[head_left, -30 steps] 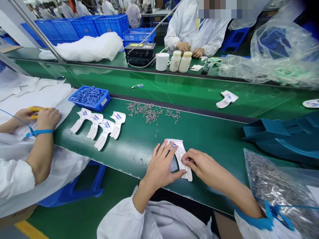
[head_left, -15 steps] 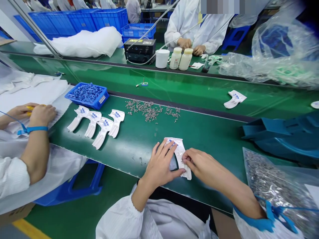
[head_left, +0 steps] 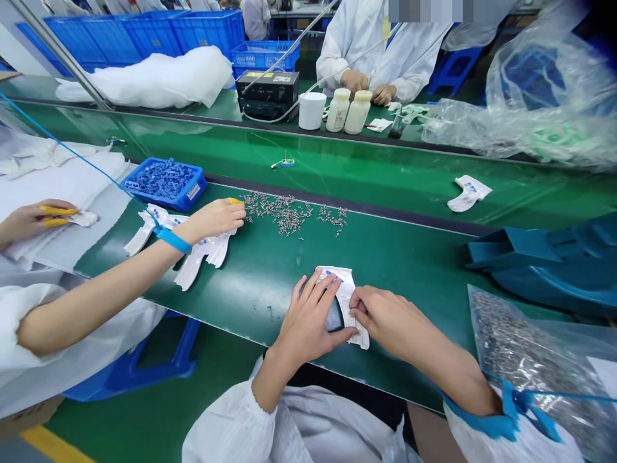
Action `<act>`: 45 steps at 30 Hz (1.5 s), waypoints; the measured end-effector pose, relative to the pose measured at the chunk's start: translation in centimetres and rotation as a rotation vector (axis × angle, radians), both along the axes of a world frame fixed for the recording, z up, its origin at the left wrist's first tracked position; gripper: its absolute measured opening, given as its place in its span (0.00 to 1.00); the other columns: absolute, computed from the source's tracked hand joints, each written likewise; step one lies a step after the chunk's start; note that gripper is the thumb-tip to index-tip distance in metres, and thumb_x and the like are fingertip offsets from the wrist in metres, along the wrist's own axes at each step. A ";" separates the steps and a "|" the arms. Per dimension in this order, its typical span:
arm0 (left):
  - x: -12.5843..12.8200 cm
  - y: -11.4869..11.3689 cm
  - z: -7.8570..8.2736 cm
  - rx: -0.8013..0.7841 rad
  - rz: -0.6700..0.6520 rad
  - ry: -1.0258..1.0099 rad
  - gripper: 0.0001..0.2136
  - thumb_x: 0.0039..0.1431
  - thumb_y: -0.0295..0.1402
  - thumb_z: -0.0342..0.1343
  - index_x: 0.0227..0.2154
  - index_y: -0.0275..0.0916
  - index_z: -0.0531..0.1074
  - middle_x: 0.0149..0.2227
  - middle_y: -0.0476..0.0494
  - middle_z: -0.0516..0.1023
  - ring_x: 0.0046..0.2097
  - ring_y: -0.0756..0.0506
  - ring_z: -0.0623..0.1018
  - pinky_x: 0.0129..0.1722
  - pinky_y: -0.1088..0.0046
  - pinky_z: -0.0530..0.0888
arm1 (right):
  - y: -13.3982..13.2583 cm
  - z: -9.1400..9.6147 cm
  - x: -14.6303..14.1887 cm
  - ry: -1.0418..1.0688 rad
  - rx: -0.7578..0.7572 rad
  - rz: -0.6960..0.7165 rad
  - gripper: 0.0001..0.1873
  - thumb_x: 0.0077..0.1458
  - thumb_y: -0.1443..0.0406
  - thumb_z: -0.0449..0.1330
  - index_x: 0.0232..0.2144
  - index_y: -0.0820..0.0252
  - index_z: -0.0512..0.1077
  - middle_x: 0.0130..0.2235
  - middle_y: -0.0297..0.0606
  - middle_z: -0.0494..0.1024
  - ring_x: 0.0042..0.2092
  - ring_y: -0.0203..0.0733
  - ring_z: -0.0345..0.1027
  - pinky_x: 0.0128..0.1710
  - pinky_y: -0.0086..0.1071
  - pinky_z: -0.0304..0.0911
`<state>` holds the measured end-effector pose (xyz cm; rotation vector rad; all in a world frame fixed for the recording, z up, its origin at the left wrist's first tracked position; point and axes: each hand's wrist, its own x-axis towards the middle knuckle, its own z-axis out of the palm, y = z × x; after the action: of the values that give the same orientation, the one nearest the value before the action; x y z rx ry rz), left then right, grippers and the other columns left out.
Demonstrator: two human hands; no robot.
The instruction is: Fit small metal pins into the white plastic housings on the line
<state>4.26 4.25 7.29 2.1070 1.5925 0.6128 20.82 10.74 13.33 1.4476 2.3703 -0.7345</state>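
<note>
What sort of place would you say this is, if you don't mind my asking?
This looks like a factory assembly line, probably for small parts: people in white coats work along green conveyor belts, with blue plastic crates behind them, and one worker wears a corded blue wrist strap.

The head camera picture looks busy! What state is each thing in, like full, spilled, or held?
Left hand: flat on the piece, fingers spread
Right hand: fingers curled over the piece's edge
White printed piece: lying on the green belt, under both hands
Blue tray: full of blue parts
Clear plastic bag: full of small metal parts
Small metal parts: scattered loose on the belt
Co-worker's hand: reaching over white pieces
</note>
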 end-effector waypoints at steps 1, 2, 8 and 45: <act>0.0 0.0 0.0 0.001 0.001 -0.002 0.40 0.55 0.50 0.62 0.65 0.41 0.52 0.66 0.39 0.61 0.71 0.36 0.51 0.68 0.49 0.51 | 0.1 0.0 0.0 0.011 -0.012 -0.004 0.05 0.61 0.68 0.54 0.34 0.56 0.70 0.38 0.37 0.78 0.34 0.43 0.71 0.28 0.31 0.47; 0.0 0.0 -0.1 0.001 0.002 -0.006 0.40 0.56 0.51 0.62 0.65 0.41 0.52 0.66 0.38 0.61 0.71 0.36 0.51 0.68 0.49 0.51 | 0.2 -0.1 0.1 0.028 -0.029 -0.011 0.05 0.61 0.68 0.55 0.34 0.56 0.70 0.37 0.36 0.78 0.34 0.43 0.70 0.28 0.30 0.48; 0.0 0.0 -0.2 0.001 -0.001 -0.016 0.39 0.56 0.52 0.61 0.65 0.42 0.53 0.66 0.38 0.61 0.71 0.36 0.50 0.67 0.49 0.51 | 1.0 -1.2 0.9 0.118 -0.107 -0.100 0.04 0.58 0.64 0.58 0.34 0.54 0.64 0.32 0.32 0.77 0.32 0.41 0.70 0.28 0.29 0.50; -0.3 0.0 -0.1 0.009 -0.007 -0.039 0.41 0.54 0.49 0.63 0.66 0.43 0.52 0.66 0.38 0.62 0.70 0.34 0.53 0.67 0.46 0.53 | 4.0 1.6 -1.5 0.393 -0.005 -0.115 0.07 0.57 0.65 0.55 0.32 0.57 0.73 0.33 0.35 0.81 0.35 0.40 0.75 0.34 0.28 0.66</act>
<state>3.91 4.23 7.19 2.0936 1.5637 0.6558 19.30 14.74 14.91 1.5684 2.5737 -1.1462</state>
